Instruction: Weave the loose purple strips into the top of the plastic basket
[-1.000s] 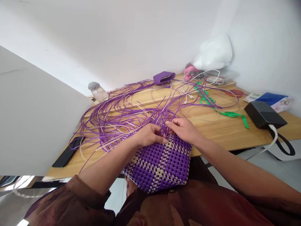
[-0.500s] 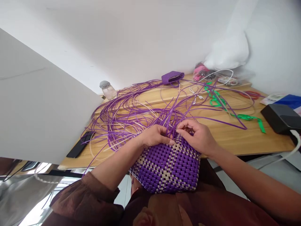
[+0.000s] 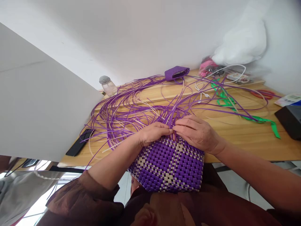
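A partly woven purple and cream basket [image 3: 174, 166] rests against my lap at the table's front edge, its checked side facing me. From its top edge many loose purple and cream plastic strands [image 3: 124, 116] fan out over the table. My left hand [image 3: 155, 133] lies along the upper edge, thumb and fingers pinched on purple strands. Close beside it, almost touching, my right hand [image 3: 197, 131] has its fingertips closed on strands at the same edge. Which single strands each hand grips is hidden by the fingers.
On the wooden table [image 3: 223, 135] lie a black phone [image 3: 80, 142], green ribbon [image 3: 263, 121], red-handled scissors [image 3: 262, 94] and a white cable [image 3: 204, 94]. A bottle [image 3: 108, 85] and a small purple woven pouch [image 3: 177, 73] stand at the back. A black box [image 3: 290, 121] sits at right.
My right hand has moved left, bringing its fingertips up to my left hand's at the basket edge. The view has turned slightly, shifting the right-hand table items further right.
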Available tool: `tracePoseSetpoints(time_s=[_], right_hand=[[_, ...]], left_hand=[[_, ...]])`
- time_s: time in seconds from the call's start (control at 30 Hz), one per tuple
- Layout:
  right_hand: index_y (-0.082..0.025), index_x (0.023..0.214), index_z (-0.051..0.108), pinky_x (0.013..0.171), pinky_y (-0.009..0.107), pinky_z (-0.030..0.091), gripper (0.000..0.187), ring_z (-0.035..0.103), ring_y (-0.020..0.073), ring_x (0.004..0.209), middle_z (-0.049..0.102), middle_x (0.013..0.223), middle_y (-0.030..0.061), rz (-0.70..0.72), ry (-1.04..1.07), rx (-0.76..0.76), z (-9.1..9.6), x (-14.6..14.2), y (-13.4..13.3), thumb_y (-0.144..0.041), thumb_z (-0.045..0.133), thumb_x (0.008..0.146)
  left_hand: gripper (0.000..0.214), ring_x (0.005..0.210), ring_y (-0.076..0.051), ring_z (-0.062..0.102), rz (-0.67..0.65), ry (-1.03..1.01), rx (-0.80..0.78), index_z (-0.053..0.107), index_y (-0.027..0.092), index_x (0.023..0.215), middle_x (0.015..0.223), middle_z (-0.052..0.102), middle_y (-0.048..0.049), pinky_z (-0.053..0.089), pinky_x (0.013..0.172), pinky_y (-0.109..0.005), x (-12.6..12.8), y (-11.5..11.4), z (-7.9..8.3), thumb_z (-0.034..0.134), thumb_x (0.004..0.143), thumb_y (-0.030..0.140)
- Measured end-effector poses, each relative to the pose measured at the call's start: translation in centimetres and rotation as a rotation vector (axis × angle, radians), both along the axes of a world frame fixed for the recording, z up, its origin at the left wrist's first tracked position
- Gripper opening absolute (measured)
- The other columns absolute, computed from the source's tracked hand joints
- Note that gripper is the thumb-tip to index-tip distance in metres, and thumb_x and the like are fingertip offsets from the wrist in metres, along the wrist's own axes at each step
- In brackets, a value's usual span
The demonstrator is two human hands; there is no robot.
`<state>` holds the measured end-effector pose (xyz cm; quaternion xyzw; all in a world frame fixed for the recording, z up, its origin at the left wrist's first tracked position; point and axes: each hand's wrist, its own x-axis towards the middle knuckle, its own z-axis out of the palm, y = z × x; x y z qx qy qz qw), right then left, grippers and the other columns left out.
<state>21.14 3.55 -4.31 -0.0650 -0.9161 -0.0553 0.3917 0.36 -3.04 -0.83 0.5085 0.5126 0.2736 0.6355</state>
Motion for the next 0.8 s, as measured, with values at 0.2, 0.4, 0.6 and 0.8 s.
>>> tracePoseSetpoints(time_s=[0.2,0.4,0.6,0.8], right_hand=[[-0.016,0.101,0.072,0.096,0.039,0.051,0.019,0.062,0.0227,0.102,0.074,0.103,0.0098,-0.008,-0.061,0.059,0.6,0.2,0.2,-0.01,0.056,0.091],[-0.02,0.08,0.069,0.064,0.035,0.043,0.02,0.059,0.0197,0.064,0.067,0.066,0.0046,-0.183,-0.191,-0.046,2.3,-0.3,-0.5,-0.02,0.054,0.093],[-0.022,0.075,0.059,0.039,0.025,0.031,0.017,0.054,0.0133,0.039,0.063,0.052,-0.0009,-0.243,-0.395,-1.371,5.0,-1.8,-1.4,-0.036,0.056,0.085],[-0.021,0.079,0.055,0.034,0.019,0.042,0.014,0.062,0.0135,0.042,0.066,0.057,-0.0014,-0.197,-0.294,-1.864,6.3,-2.9,-2.1,-0.031,0.065,0.078]], left_hand=[[0.032,0.056,-0.009,0.042,-0.237,0.379,0.124,0.067,0.016,0.07,0.058,0.052,0.0046,0.033,0.057,-0.024,-1.7,1.2,1.6,0.076,0.072,0.046],[0.032,0.067,-0.012,0.054,-0.304,0.363,0.14,0.073,0.015,0.08,0.069,0.063,0.0027,0.042,0.069,-0.024,-1.4,1.1,2.3,0.077,0.071,0.046],[0.024,0.061,-0.009,0.046,-0.142,0.418,0.175,0.068,0.015,0.073,0.063,0.055,0.0051,0.038,0.062,-0.022,-0.7,-0.8,3.1,0.075,0.073,0.038],[0.033,0.058,-0.009,0.038,-0.075,0.478,0.241,0.064,0.016,0.068,0.06,0.046,0.0053,0.032,0.056,-0.024,-0.9,-1.3,2.7,0.074,0.074,0.047]])
